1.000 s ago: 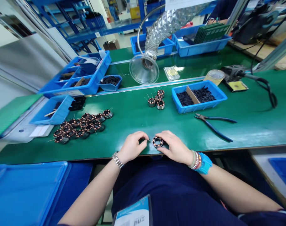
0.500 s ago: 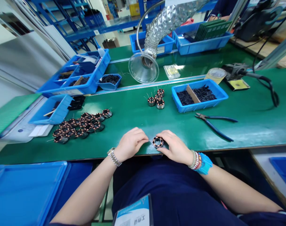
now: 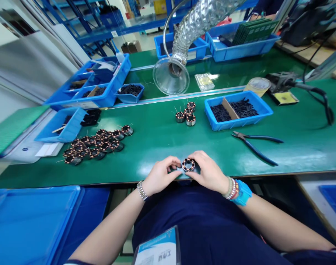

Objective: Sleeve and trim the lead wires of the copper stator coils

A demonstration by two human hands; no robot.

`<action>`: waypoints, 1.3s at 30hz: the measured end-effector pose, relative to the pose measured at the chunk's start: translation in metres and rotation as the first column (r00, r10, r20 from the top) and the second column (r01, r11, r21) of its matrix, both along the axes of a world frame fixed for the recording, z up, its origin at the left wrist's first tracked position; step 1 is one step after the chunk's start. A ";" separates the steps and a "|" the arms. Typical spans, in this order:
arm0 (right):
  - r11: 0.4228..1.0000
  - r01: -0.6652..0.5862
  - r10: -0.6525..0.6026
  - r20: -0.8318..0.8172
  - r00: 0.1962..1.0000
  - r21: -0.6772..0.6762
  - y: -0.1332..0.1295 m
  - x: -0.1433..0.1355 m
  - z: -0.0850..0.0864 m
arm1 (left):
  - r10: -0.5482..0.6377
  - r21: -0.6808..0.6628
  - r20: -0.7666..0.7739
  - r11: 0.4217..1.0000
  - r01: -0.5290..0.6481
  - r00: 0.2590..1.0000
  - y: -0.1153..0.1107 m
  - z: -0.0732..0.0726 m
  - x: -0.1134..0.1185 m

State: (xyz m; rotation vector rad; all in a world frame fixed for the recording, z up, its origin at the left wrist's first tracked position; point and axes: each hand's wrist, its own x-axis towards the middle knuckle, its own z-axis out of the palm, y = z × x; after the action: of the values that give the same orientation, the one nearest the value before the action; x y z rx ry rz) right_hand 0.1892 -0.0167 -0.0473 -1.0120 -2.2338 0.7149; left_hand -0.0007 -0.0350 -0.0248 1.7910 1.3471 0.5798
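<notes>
Near the front edge of the green bench, a ring-shaped motor stator (image 3: pixel 188 165) with copper windings is held between the thumb and fingers of my right hand (image 3: pixel 208 171). My left hand (image 3: pixel 165 173) is just left of it, thumb and fingers parted, fingertips close to the stator's side; whether they touch it I cannot tell. Farther back stands a small group of similar stators (image 3: pixel 190 113) with thin wire ends sticking up. A larger cluster of stators (image 3: pixel 94 145) lies to the left.
Diagonal cutters (image 3: pixel 256 145) lie open at the right. Behind them is a divided blue bin (image 3: pixel 241 123) of small black pieces. A clear funnel (image 3: pixel 171 76) on a foil duct hangs over the back. More blue bins (image 3: pixel 61 127) stand left; a tape roll (image 3: pixel 258 87) sits back right.
My left hand has moved right toward the stator, and its pinched fingers have spread apart. My right hand keeps its hold on the stator. The whole view has shifted slightly.
</notes>
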 end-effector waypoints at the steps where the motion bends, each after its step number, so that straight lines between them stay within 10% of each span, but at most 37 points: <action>1: 1.000 0.001 -0.001 -0.001 1.000 0.002 0.000 0.000 0.000 | 0.005 0.004 0.032 1.000 -0.005 0.999 -0.001 0.000 0.003; 13: 0.999 0.022 -0.023 0.025 0.999 0.029 -0.001 -0.001 -0.001 | -0.110 0.421 -0.522 0.829 0.368 0.846 0.005 0.027 -0.010; 17: 0.996 0.081 -0.081 -0.009 0.997 0.031 -0.002 -0.001 -0.003 | 0.010 0.455 -0.389 0.871 0.183 0.921 0.011 0.041 -0.027; 21: 0.996 0.084 -0.083 -0.031 0.996 0.034 -0.001 -0.001 -0.005 | 0.138 0.041 -0.122 0.990 -0.134 0.983 0.013 0.035 -0.029; 25: 0.995 0.087 -0.087 -0.018 0.996 0.038 -0.001 -0.002 -0.005 | 0.204 -0.434 0.103 0.890 -0.140 0.974 0.015 0.020 -0.016; 39: 0.996 0.088 -0.088 -0.001 0.996 0.028 0.000 -0.002 -0.003 | 0.205 -0.438 0.115 0.889 -0.135 0.972 0.023 0.022 -0.009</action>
State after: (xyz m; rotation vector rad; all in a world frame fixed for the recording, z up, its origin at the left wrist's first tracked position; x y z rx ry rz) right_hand 0.1876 -0.0169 -0.0508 -1.0897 -2.1786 0.6431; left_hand -0.0099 -0.0122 -0.0025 1.2537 1.4030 0.4627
